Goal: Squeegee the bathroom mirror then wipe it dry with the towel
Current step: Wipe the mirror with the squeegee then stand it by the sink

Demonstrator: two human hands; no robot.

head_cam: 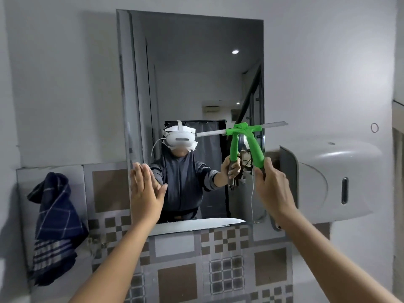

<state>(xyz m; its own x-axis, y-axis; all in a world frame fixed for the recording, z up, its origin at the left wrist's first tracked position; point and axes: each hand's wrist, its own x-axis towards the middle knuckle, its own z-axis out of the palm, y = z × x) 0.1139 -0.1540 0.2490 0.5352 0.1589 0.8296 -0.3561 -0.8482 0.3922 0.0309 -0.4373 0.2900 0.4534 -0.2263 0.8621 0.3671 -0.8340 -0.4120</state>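
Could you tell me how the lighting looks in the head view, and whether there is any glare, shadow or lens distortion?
Head view: dim, even, greyish light; the mirror reflects one bright ceiling lamp, and a glare streak runs along its bottom edge; the towel throws a soft shadow on the wall to its left; the wide lens bows the mirror's edges; the squeegee in the right hand is sharp, with slight softness on the left hand.

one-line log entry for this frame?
phase: squeegee | right hand: gripping green squeegee at mirror | left hand: open, flat at mirror | towel: hanging, unused

Squeegee [255,147] glossy green plastic; towel [54,217] checked cloth; mirror [192,73] smooth glass.
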